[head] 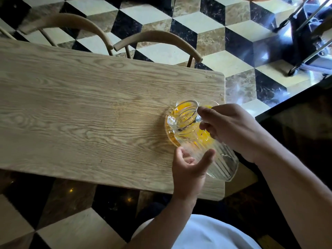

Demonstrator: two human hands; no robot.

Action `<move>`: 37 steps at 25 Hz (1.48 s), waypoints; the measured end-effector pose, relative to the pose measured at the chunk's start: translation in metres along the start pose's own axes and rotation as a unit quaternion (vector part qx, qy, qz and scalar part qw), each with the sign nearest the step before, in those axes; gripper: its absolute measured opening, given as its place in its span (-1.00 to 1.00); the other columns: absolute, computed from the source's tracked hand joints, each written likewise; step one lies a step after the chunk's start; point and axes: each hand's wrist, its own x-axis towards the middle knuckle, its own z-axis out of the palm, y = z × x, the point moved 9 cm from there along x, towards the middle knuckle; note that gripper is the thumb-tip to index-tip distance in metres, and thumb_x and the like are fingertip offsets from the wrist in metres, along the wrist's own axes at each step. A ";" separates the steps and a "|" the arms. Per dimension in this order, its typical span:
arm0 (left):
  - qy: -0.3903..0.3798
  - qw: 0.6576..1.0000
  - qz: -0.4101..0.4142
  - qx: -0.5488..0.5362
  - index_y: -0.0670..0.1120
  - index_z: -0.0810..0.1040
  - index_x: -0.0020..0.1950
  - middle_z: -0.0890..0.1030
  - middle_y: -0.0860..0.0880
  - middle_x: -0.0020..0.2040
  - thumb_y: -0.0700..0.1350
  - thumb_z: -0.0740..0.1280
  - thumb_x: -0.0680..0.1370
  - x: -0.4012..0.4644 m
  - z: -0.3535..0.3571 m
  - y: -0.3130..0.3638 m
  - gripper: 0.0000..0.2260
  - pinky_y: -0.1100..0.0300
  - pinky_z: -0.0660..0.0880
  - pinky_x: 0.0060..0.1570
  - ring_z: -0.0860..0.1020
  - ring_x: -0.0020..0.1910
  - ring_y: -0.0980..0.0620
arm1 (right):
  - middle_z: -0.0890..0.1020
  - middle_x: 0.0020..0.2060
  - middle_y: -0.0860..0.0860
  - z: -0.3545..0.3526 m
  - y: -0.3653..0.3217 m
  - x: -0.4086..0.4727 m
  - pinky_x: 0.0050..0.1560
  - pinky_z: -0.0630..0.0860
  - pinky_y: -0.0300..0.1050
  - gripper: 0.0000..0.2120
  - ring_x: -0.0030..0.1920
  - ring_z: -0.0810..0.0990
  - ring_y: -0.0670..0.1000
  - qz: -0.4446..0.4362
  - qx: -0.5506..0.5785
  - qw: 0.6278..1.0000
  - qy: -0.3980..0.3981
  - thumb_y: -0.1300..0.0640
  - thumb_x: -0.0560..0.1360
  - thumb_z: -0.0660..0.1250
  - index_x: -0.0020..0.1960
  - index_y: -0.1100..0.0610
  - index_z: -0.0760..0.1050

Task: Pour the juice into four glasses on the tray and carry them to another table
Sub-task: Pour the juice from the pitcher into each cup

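Juice pitcher [203, 141], ribbed glass, tilted over the wooden table's [89, 108] right end. Right hand [231, 128] clamped around its handle; left hand [188, 164] open, cupped against its belly. No glasses or tray visible. Risk: further tilt spills juice onto table.

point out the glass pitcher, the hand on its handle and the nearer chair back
glass pitcher [212, 155], head view, on its ribbed clear side wall
right hand [231, 126], head view, on the back of the hand
chair back [158, 37], head view, on the top of its curved wooden rail
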 end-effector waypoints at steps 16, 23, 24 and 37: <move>-0.094 0.985 0.084 0.116 0.21 0.60 0.17 0.72 0.00 0.20 0.17 0.73 0.14 0.095 -0.144 0.074 -0.36 0.08 0.60 0.22 0.69 0.22 -0.02 | 0.54 -0.38 0.14 0.117 -0.043 0.037 -0.35 0.45 -0.20 -0.75 -0.34 0.51 0.06 -0.026 0.265 0.957 -0.117 0.26 0.58 0.30 -0.10 0.46 0.60; -0.186 0.961 0.058 0.194 0.05 0.52 0.32 0.70 -0.04 0.24 -0.17 0.71 0.21 0.167 -0.155 0.099 -0.26 0.16 0.58 0.24 0.62 0.33 0.02 | 0.76 -0.22 0.11 0.133 -0.052 0.072 -0.08 0.68 0.06 -0.75 -0.18 0.76 0.03 -0.104 0.171 0.978 -0.061 0.15 0.61 0.37 -0.10 0.31 0.70; -0.194 0.954 0.055 0.220 -0.02 0.50 0.35 0.68 -0.05 0.25 -0.23 0.72 0.23 0.176 -0.153 0.102 -0.25 0.18 0.57 0.23 0.62 0.32 0.03 | 0.76 -0.23 0.09 0.134 -0.052 0.075 -0.07 0.68 0.12 -0.75 -0.18 0.75 0.03 -0.120 0.147 0.981 -0.047 0.12 0.61 0.37 -0.11 0.28 0.70; -0.278 0.848 0.167 0.419 -0.06 0.45 0.40 0.59 0.05 0.32 0.02 0.67 0.19 0.235 -0.130 0.147 -0.18 0.01 0.44 0.49 0.56 0.37 0.10 | 0.78 -0.08 -0.04 0.157 -0.007 0.097 0.05 0.62 -0.08 -0.81 -0.03 0.72 -0.13 -0.146 0.169 0.975 -0.003 0.07 0.56 0.45 0.12 0.10 0.72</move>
